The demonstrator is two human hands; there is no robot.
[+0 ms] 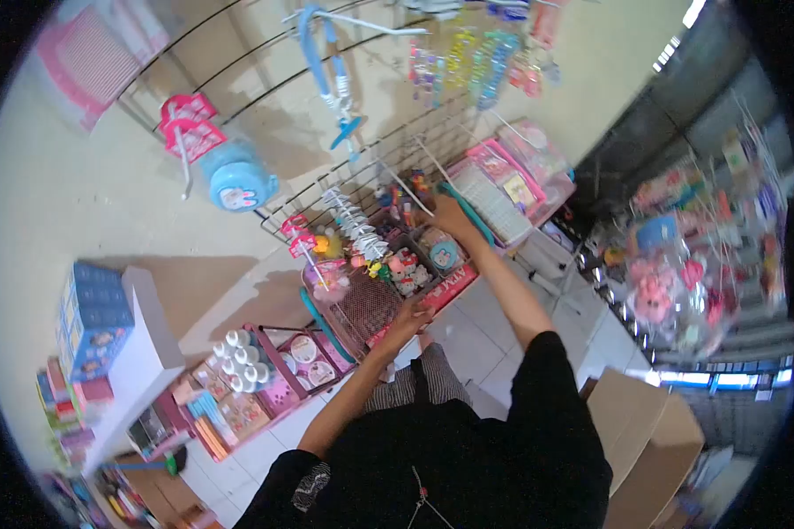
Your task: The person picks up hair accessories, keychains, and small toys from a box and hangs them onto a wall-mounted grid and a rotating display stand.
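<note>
My left hand (404, 319) is at the front edge of a compartmented tray, by its red front strip (454, 286); its fingers are too small and blurred to read. My right hand (451, 219) reaches to the back right part of the tray, beside small colourful figures (408, 208); its fingertips are hidden among the goods. Between the hands lie white-and-red plush toys (408, 271) and a round blue-topped item (443, 255) in separate compartments. A brown mesh section (367, 304) of the tray is left of them.
Wire racks with hooks hold a blue round pouch (236, 181), a blue strap (323, 66) and beaded strings (494, 66). Pink bins with white bottles (241, 361) stand left. A cardboard box (635, 432) is at lower right, bagged pink toys (657, 291) at right.
</note>
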